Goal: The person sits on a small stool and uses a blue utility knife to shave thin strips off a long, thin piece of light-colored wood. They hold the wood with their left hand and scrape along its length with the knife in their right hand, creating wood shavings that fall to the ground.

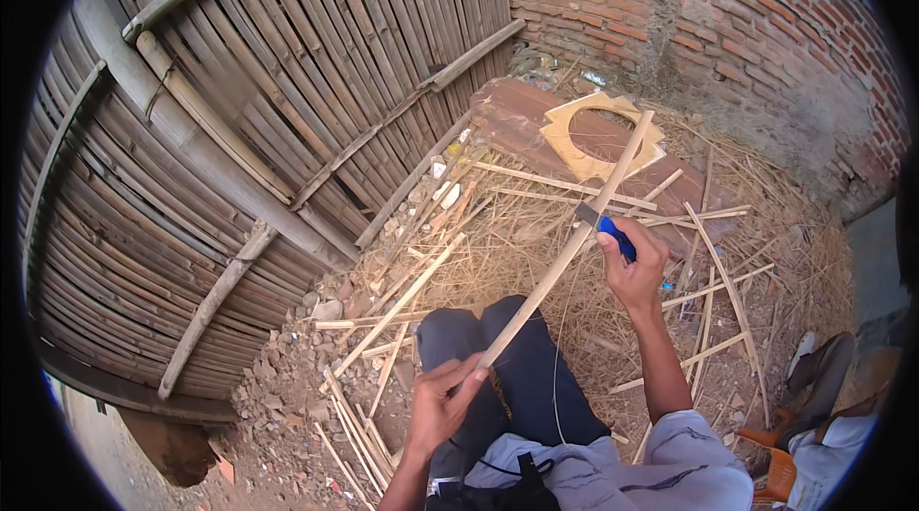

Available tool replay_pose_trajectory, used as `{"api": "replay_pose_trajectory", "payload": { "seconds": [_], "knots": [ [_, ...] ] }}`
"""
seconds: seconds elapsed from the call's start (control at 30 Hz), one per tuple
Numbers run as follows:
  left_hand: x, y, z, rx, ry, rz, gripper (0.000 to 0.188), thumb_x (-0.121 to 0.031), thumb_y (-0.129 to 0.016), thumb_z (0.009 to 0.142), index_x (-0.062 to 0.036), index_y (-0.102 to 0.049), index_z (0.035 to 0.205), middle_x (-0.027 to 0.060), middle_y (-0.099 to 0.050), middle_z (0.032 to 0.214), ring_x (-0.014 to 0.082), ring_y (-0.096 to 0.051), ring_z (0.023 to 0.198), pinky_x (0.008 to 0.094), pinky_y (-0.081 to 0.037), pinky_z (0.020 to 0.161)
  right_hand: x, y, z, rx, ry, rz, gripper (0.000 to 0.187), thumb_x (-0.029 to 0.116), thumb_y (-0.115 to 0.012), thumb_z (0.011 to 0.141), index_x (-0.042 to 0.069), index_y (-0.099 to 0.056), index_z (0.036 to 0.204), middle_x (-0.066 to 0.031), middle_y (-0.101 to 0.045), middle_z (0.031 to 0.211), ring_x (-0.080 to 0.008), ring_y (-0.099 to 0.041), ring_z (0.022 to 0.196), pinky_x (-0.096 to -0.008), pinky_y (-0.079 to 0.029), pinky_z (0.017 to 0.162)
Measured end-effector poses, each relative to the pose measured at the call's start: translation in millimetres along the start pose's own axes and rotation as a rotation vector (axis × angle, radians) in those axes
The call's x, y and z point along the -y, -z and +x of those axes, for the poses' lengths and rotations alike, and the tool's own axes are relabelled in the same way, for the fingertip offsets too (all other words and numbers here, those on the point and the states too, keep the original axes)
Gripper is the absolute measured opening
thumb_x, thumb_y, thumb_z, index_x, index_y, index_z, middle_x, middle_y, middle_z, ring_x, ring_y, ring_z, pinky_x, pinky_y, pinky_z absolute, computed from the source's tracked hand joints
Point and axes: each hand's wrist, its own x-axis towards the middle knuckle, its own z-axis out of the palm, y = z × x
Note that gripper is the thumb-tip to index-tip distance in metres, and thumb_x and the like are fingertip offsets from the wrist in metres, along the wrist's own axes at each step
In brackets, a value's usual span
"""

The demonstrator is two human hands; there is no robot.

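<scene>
A long pale bamboo strip slants away from me above my knees. Its near end is pinched between the thumb and fingers of my left hand. Farther up, my right hand is closed around the blue handle of a knife. The knife's dark blade lies across the strip, touching it. Part of the handle is hidden by my fingers. A thin, curled sliver hangs down beside my right thigh.
More bamboo strips lie scattered over straw and rubble. A tan board with a round hole rests on a brown panel. A bamboo wall stands left, a brick wall behind. At right, a person sits by an orange chair.
</scene>
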Motion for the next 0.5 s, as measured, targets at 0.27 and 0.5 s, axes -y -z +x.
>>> {"api": "replay_pose_trajectory", "payload": {
  "seconds": [0.27,0.5],
  "knots": [
    [13.3,8.6,-4.2,0.013,0.021,0.043,0.029,-0.010,-0.075,0.102,0.0044,-0.076,0.127,0.0093,-0.064,0.077,0.0143,-0.058,0.068,0.0302,-0.045,0.063,-25.8,-11.4,14.9,0.043,0.210,-0.009,0.031,0.028,-0.080,0.098,-0.002,-0.079,0.106,-0.0156,-0.078,0.087,-0.0268,-0.077,0.072,-0.0341,-0.058,0.066],
    [49.0,40.5,-25.3,-0.017,0.110,0.090,0.029,-0.012,-0.076,0.102,0.0042,-0.077,0.125,0.0118,-0.070,0.081,0.0159,-0.062,0.072,0.0307,-0.048,0.067,-230.5,66.8,106.8,-0.360,-0.289,-0.335,0.041,0.038,-0.070,0.107,-0.001,-0.079,0.115,-0.0075,-0.068,0.078,-0.0130,-0.057,0.070,-0.0330,-0.044,0.063]
  ]
}}
